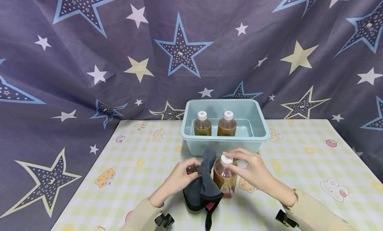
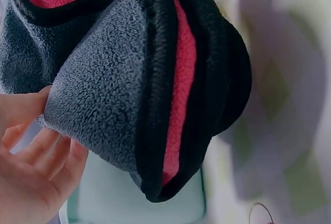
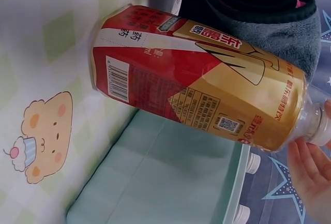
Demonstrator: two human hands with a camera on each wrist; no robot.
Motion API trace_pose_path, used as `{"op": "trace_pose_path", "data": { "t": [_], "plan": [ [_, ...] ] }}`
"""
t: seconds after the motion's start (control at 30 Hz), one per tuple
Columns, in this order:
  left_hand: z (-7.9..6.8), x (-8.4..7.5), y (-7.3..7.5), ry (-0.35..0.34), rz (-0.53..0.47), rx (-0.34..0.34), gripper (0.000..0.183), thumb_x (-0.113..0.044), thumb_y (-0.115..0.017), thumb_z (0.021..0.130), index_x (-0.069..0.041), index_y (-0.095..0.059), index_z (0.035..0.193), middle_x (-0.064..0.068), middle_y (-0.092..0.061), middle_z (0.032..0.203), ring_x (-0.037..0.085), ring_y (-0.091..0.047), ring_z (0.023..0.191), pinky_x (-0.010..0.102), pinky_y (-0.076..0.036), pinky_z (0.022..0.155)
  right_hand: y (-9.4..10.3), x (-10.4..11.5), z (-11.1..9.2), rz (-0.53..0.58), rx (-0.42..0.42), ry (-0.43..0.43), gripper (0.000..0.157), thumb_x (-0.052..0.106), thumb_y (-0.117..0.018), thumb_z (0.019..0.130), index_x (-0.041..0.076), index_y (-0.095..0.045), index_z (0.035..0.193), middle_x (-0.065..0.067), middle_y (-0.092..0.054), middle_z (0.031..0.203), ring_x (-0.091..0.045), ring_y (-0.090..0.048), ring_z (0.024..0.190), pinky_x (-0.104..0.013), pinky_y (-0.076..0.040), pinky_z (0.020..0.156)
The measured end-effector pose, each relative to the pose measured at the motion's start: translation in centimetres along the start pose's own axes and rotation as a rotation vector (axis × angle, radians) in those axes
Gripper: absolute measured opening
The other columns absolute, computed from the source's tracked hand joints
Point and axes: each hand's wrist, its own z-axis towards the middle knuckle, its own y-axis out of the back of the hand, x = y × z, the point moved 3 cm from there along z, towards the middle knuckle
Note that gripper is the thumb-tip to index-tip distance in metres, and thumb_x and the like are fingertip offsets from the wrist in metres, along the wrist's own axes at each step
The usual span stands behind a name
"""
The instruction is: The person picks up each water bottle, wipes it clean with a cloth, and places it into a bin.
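My left hand (image 1: 181, 175) pinches a grey fleece cloth (image 1: 202, 187) with black trim and a pink inner side, folded and draped above the table. In the left wrist view, the thumb lies on the grey side of the cloth (image 2: 103, 74) and the other fingers go under its edge. Something brownish shows between the hand and cloth, too little to tell what. Right beside the cloth stands a drink bottle (image 1: 225, 179) with a red and gold label (image 3: 196, 79). My right hand (image 1: 251, 166) pinches its white cap (image 1: 226, 159) between thumb and fingers.
Behind the hands stands a light blue plastic bin (image 1: 224, 145), holding two white-capped bottles, one left (image 1: 202, 124) and one right (image 1: 227, 124). A checked tablecloth (image 1: 299, 177) with cartoon prints covers the table. A star-patterned curtain (image 1: 239, 58) hangs at the back.
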Motion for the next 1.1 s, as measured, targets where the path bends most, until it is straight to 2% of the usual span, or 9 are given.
{"op": "trace_pose_path", "data": {
  "t": [0.13,0.5,0.9,1.1],
  "plan": [
    [0.3,-0.3,-0.4,-0.046,0.004,-0.009,0.019,0.003,-0.061,0.076,-0.010,-0.062,0.091,0.002,-0.061,0.080,0.010,-0.053,0.070,0.023,-0.043,0.060,0.0,0.1,0.0,-0.006,0.001,0.002,0.031,0.000,-0.073,0.066,0.002,-0.067,0.097,0.000,-0.063,0.088,-0.007,-0.058,0.073,-0.015,-0.044,0.059],
    [0.8,-0.9,-1.1,-0.019,-0.007,-0.062,0.029,0.002,-0.063,0.077,-0.011,-0.060,0.102,0.005,-0.060,0.080,0.010,-0.052,0.070,0.022,-0.042,0.060,0.1,0.0,-0.2,-0.011,-0.010,-0.011,0.032,0.001,-0.073,0.066,0.004,-0.067,0.097,-0.001,-0.063,0.089,-0.007,-0.058,0.075,-0.014,-0.042,0.061],
    [0.5,-0.8,-1.6,-0.081,0.127,-0.102,0.028,0.004,-0.063,0.072,-0.011,-0.062,0.095,-0.001,-0.060,0.076,0.007,-0.050,0.064,0.021,-0.042,0.055,0.0,0.1,-0.2,-0.005,-0.013,-0.015,0.031,0.002,-0.073,0.067,0.003,-0.067,0.097,-0.001,-0.063,0.089,-0.007,-0.058,0.073,-0.015,-0.044,0.060],
    [0.4,0.3,-2.2,-0.056,0.140,-0.085,0.026,0.005,-0.062,0.069,-0.011,-0.061,0.090,-0.001,-0.059,0.075,0.008,-0.050,0.063,0.020,-0.041,0.054,0.0,0.0,-0.3,0.003,-0.015,-0.021,0.032,0.001,-0.073,0.067,0.003,-0.067,0.098,-0.001,-0.063,0.090,-0.007,-0.058,0.073,-0.019,-0.046,0.060]
  ]
}}
